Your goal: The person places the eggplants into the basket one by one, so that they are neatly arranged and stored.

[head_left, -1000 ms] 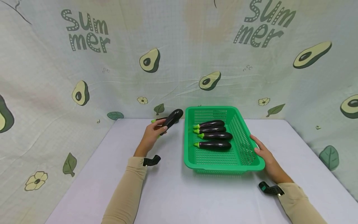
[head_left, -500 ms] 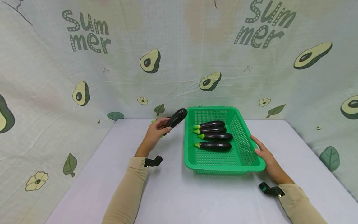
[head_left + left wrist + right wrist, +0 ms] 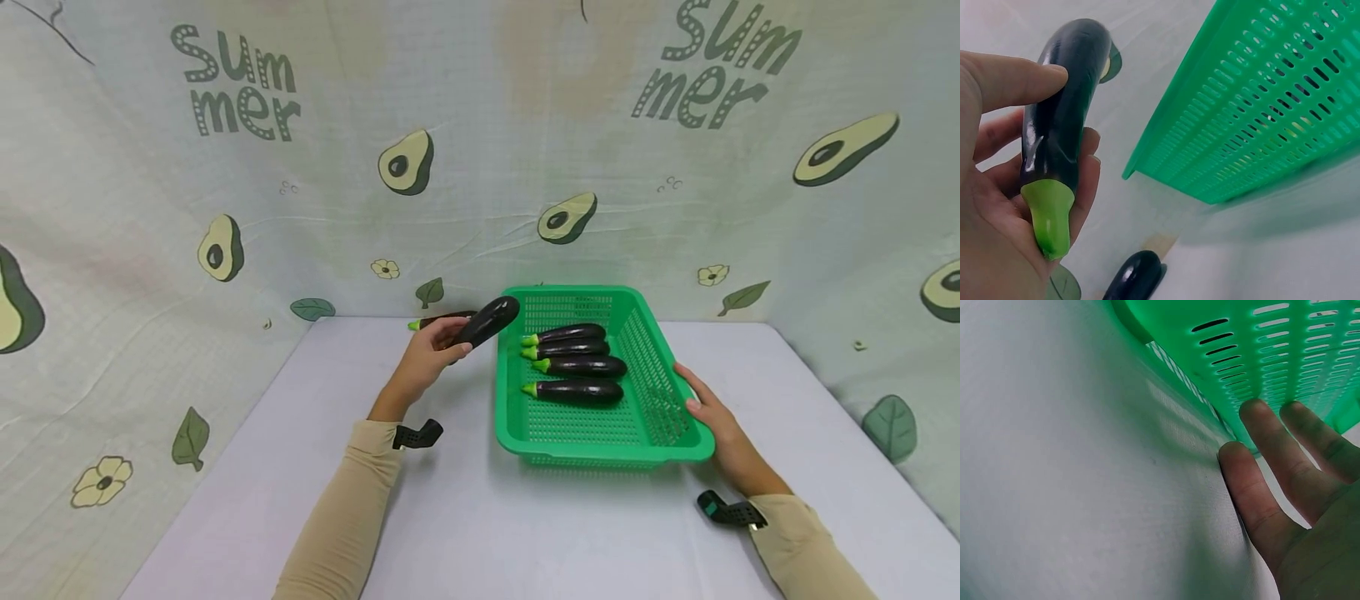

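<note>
My left hand [image 3: 420, 364] grips a glossy dark eggplant [image 3: 495, 318] with its thumb on one side and fingers round the other. In the left wrist view the green stem end of this eggplant [image 3: 1054, 144] lies toward the palm. Its rounded end overlaps the left rim of a green perforated basket [image 3: 600, 452] in the head view. Several eggplants [image 3: 577, 392] lie side by side inside. At the basket's right side my right hand [image 3: 726, 433] rests, thumb at the rim; the right wrist view shows straight fingers [image 3: 1250, 487] against the outer wall.
Behind my left hand another eggplant [image 3: 435, 321] lies at the back of the white table [image 3: 450, 517]. A printed cloth [image 3: 480, 150] hangs right behind the table's far edge. Each wrist carries a black camera mount [image 3: 418, 434].
My left hand has moved right with the eggplant, bringing it to the basket's left rim. More of the eggplant behind now shows. The right hand has stayed at the basket's side.
</note>
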